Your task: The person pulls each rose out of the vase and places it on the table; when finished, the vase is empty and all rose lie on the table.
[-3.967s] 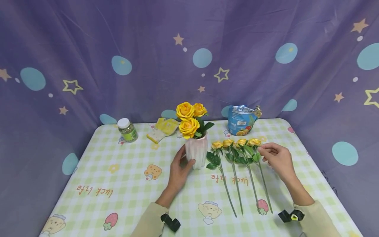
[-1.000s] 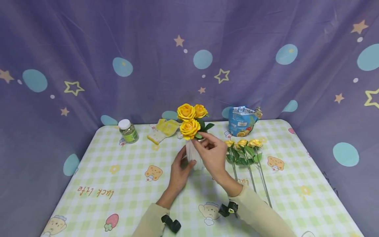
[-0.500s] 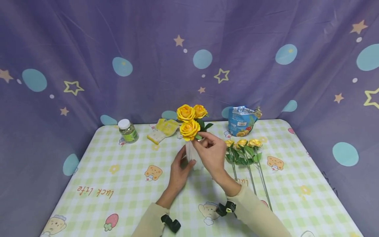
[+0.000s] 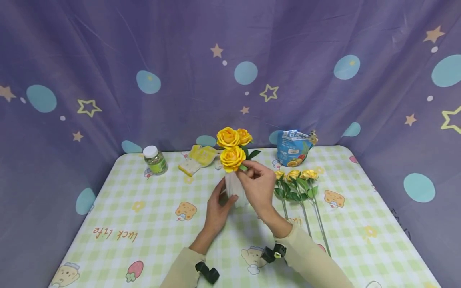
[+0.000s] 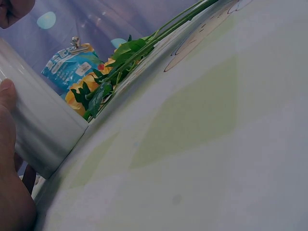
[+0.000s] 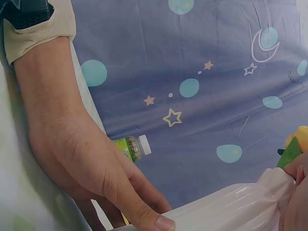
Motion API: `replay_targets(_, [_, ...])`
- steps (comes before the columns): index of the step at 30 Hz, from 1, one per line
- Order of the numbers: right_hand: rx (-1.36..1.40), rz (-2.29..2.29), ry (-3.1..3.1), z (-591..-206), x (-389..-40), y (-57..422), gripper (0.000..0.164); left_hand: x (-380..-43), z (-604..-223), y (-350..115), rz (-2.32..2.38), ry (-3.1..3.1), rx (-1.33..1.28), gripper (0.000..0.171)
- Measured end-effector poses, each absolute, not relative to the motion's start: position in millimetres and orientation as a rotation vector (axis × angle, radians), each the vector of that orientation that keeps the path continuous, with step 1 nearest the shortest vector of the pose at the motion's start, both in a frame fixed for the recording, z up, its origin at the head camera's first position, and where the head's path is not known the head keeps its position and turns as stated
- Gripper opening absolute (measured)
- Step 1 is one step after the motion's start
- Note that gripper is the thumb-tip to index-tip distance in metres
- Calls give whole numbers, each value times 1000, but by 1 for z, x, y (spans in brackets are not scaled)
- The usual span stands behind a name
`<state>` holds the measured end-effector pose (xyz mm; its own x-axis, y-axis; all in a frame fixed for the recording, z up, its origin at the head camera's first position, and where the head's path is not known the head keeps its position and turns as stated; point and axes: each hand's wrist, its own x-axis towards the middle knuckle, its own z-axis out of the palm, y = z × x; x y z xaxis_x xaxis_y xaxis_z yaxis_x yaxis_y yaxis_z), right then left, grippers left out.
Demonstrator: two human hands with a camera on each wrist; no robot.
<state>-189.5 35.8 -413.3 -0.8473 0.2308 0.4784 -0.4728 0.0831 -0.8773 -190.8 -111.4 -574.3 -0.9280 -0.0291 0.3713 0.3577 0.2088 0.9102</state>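
Observation:
A pale ribbed vase stands on the table with several green leaves and three yellow roses at its mouth. My left hand grips the vase low on its left side, thumb across the front. At the rim, my right hand pinches below the front rose, by a green leaf; the stem itself is hidden by the fingers. To the right of that hand, more yellow roses lie in a row, stems toward the near edge. The left wrist view shows the vase base on the cloth.
Along the back stand a white-lidded jar and a clipped blue pouch. A yellow-and-white glove-like cloth lies behind the vase, to the left. The checked tablecloth ends at a purple curtain.
Four seconds ago my right hand was at the rightmost lying rose; it has since moved left to the vase mouth. Over the last second the roses in the vase shifted slightly; my left hand stays put.

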Motion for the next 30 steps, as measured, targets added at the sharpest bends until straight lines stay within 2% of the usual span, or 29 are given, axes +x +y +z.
replay_targets(8, [242,1790,-1859,-411,-191,36,14,-181,-554,-107,-1781,-2240,-245,72])
replay_targets(30, [262,1781,-1896,-409,-195,41,12,-184,-563,-110,-1767,-2161,-335,70])
